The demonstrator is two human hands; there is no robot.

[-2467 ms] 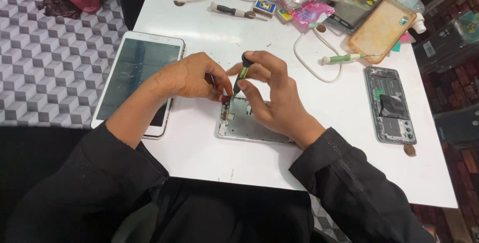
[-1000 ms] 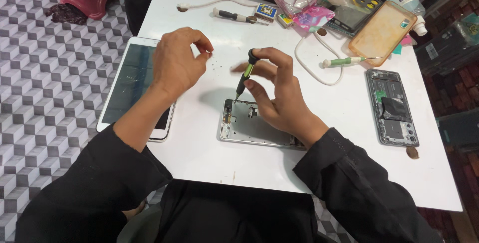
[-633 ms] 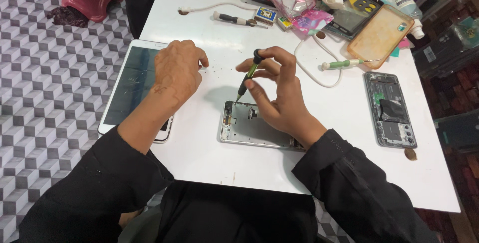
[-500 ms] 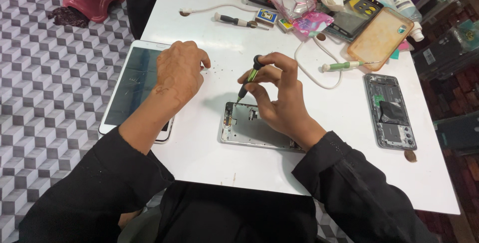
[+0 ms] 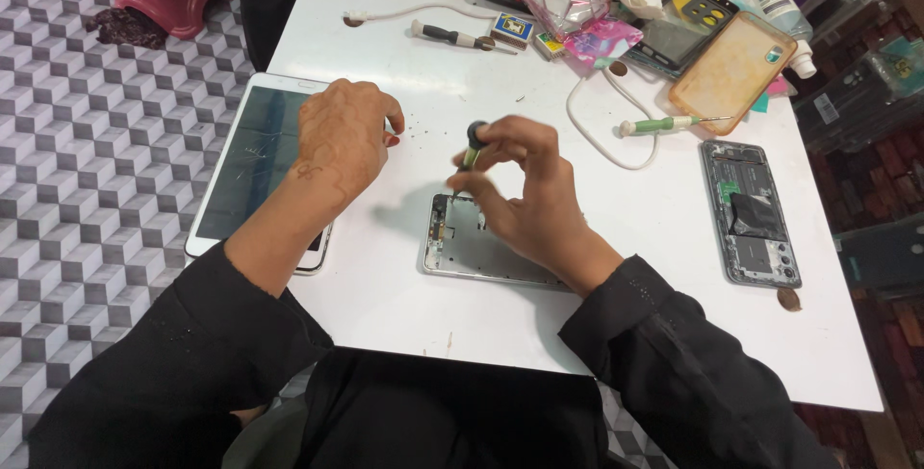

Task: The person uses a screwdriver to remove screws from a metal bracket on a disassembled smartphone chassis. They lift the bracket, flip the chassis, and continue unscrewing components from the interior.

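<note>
On the white worktop (image 5: 404, 286), beside a white-framed tablet (image 5: 252, 166), lies the opened silver phone frame (image 5: 476, 253). My left hand (image 5: 342, 137) hovers loosely curled, grip empty. My right hand (image 5: 525, 195) clasps a small green-and-black screwdriver (image 5: 473, 145) over the frame's top edge.

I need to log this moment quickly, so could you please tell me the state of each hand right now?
Left hand: curled loosely over the white table, holding nothing visible.
Right hand: closed on a small screwdriver above the silver phone frame.
</note>
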